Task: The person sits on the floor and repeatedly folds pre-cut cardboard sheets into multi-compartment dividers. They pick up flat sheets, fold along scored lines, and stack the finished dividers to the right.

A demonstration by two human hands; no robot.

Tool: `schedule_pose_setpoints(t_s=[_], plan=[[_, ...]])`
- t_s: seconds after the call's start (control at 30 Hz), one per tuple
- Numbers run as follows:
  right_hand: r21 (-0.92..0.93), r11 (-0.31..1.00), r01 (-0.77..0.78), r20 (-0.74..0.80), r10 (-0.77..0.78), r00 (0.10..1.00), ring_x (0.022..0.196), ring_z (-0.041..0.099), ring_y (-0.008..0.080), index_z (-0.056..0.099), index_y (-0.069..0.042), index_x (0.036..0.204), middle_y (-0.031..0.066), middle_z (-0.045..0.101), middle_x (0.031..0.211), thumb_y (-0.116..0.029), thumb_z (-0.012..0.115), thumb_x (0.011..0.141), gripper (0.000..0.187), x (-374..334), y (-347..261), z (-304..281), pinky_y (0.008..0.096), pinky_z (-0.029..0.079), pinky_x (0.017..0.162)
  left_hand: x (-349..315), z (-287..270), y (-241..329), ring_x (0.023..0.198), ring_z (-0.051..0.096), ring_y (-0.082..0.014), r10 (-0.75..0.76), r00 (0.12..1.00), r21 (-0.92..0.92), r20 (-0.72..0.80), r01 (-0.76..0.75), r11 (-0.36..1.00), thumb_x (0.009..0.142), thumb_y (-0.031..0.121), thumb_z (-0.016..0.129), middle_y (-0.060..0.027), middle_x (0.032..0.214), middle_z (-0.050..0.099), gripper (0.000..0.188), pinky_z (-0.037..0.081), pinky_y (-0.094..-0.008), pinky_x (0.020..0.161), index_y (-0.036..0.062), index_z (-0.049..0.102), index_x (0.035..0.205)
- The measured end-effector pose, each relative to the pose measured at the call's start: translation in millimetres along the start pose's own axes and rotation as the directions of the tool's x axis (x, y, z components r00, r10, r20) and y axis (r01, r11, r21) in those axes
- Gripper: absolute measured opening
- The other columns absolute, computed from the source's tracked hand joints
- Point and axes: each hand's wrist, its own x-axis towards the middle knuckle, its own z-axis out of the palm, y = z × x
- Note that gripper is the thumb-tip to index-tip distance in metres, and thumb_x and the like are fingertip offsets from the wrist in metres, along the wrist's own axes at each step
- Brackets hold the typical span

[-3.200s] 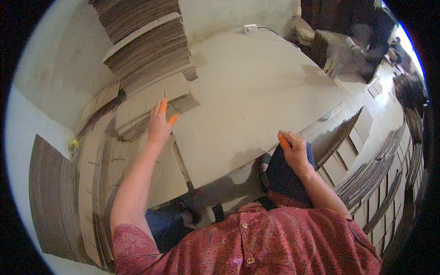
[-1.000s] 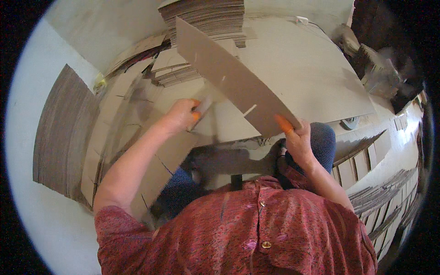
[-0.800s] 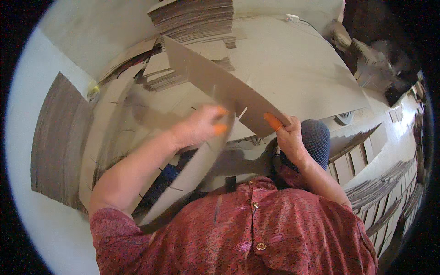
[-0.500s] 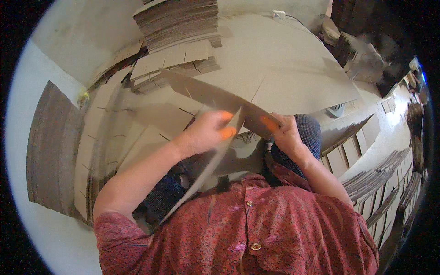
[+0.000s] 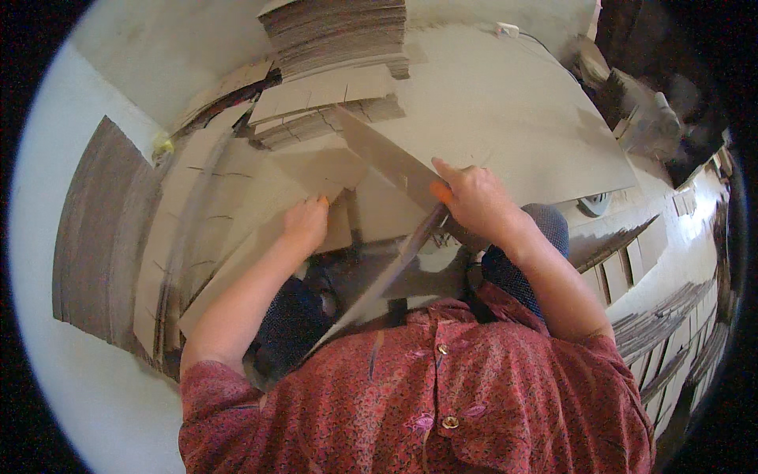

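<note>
My right hand (image 5: 482,201) is closed on slotted cardboard strips, with orange covers on its fingers. One strip (image 5: 383,154) reaches away to the far left; another strip (image 5: 383,280), seen nearly edge-on, slants back toward my shirt. The two meet close to my right thumb. Lower and to the left, my left hand (image 5: 306,223) has its fingers curled at the edge of a flat cardboard piece (image 5: 339,225). An orange cover shows at its fingertip, while the other fingers are mostly hidden.
A tall cardboard stack (image 5: 335,39) stands at the back, with a lower slotted stack (image 5: 324,99) before it. A large pale board (image 5: 505,118) spreads across the middle. More cardboard leans on the left (image 5: 99,237), and slotted pieces (image 5: 663,340) line the right.
My left hand has come away from the crossed strips and moved left and down to the flat cardboard. The right hand keeps the strips, its grip now higher. The whole view has shifted slightly.
</note>
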Motion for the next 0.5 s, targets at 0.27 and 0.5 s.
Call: schedule_pose_setpoints(t_s=[0.27,0.5], plan=[[0.220,0.973,0.067,-0.210,-0.020,0.978,0.071,0.057,0.0408,0.056,-0.001,0.097,0.0233,0.058,0.075,-0.008,0.051,0.082,0.017,-19.3,12.3,6.3,0.0429,0.045,0.061,30.5,-59.3,-30.2,0.076,0.057,-0.0225,-0.048,0.997,-0.257,0.067,0.064,0.964,0.077,0.009,0.054,-0.0159,0.080,0.060,0.018,0.045,-0.0371,0.065,-0.0020,0.058,0.089],[0.225,0.946,0.234,-0.356,-0.144,0.923,0.064,0.057,0.0390,0.057,0.001,0.095,0.0213,0.058,0.073,-0.004,0.050,0.081,0.016,-24.3,0.5,-6.0,0.0415,0.045,0.056,14.5,-82.9,22.2,0.072,0.058,-0.0179,0.041,0.981,-0.727,0.191,0.114,0.677,0.078,0.009,0.056,-0.0113,0.088,0.062,0.037,0.052,-0.0320,0.056,-0.0042,0.051,0.113]])
